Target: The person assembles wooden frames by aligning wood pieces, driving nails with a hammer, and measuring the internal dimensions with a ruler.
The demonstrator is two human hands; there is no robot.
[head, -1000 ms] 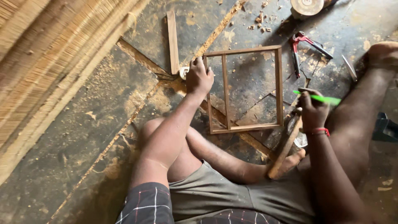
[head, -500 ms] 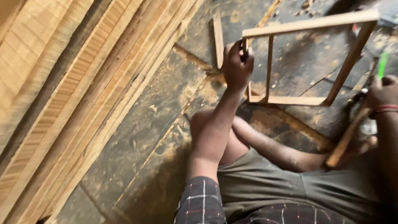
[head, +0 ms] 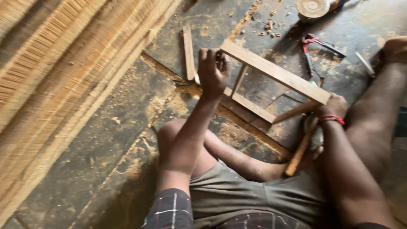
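Wooden frame (head: 275, 72), a small rectangle of pale slats with a thinner bar across its middle, is held tilted up off the concrete floor (head: 106, 140) in front of the seated person, its far side raised and its near slat low over the floor. Left hand (head: 213, 72) grips the frame's left end, fingers (head: 202, 57) curled together around the slat there. Right hand (head: 335, 106), with a red band at the wrist, closes on the frame's right corner; its fingers wrap the wood, though how tightly cannot be told. Just under that hand a hammer handle (head: 300, 152) slants down toward the bent legs. A loose wooden strip (head: 188, 51) lies on the floor just left of the left hand. Red-handled pliers (head: 313, 46) lie beyond the frame, near a round disc (head: 313, 7) at the top edge. A stack of long wooden slats (head: 63, 72) fills the left side.
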